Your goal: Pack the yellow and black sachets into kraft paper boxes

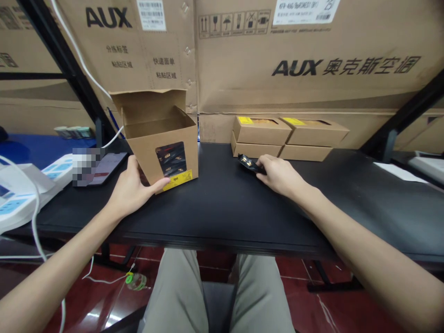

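An open brown cardboard box [142, 152] stands tilted on the black desk, its top flap raised. Through its dark window, black packets with gold print [171, 159] show inside. My left hand [133, 187] grips the box's lower left side, the thumb over the yellow label [178, 180] at the bottom front. On the right, my right hand [279, 173] pinches a small black packet with gold marks [248, 163] just above or on the desk. The fingertips under that packet are partly hidden.
Several closed brown boxes [262, 132] are stacked behind my right hand. Large AUX cartons [312, 46] stand along the back. A phone [107, 169] and a white power strip [55, 173] with cables lie at the left. White paper [398, 172] lies far right. A bottle [136, 281] is on the floor.
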Action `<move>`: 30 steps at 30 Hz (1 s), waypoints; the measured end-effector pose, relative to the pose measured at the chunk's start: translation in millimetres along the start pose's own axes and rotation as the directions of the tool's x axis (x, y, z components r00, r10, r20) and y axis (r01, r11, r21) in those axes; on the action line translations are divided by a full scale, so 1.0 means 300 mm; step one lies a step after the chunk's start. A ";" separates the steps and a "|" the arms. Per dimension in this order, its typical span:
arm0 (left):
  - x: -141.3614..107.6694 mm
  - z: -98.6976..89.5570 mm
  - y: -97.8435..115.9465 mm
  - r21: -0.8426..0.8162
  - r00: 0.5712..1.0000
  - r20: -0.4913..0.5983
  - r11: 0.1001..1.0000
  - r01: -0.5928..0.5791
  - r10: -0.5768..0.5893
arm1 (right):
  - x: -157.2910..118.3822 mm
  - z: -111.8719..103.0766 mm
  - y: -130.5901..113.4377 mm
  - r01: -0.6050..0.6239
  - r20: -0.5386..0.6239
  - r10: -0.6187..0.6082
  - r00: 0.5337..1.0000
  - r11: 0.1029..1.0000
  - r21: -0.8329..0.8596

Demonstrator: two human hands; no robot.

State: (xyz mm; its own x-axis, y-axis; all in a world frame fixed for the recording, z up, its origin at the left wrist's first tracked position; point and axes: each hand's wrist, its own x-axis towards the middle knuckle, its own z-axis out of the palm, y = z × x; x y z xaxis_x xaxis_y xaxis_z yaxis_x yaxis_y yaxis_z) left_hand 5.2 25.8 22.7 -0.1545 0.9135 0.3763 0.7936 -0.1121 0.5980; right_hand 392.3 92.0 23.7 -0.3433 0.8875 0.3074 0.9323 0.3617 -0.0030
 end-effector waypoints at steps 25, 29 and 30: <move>-0.001 0.002 0.003 -0.006 1.000 0.002 1.000 -0.006 0.006 | 0.005 -0.035 0.052 0.000 -0.221 0.440 0.870 0.449 0.893; -0.001 -0.002 0.002 -0.019 1.000 0.011 1.000 -0.006 0.006 | -0.005 -0.046 -0.002 0.050 -0.210 0.420 0.883 0.361 0.931; -0.001 -0.003 0.002 -0.022 1.000 0.015 1.000 -0.005 0.005 | -0.007 -0.054 -0.017 0.056 -0.207 0.414 0.887 0.348 0.936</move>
State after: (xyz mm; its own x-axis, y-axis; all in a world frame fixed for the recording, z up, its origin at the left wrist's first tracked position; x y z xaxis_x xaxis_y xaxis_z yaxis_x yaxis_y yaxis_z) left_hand 5.2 25.2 23.5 -0.1417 0.9185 0.3692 0.7812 -0.1254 0.6116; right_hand 390.2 83.6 38.5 0.1047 0.8774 0.4683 0.1991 0.4428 -0.8742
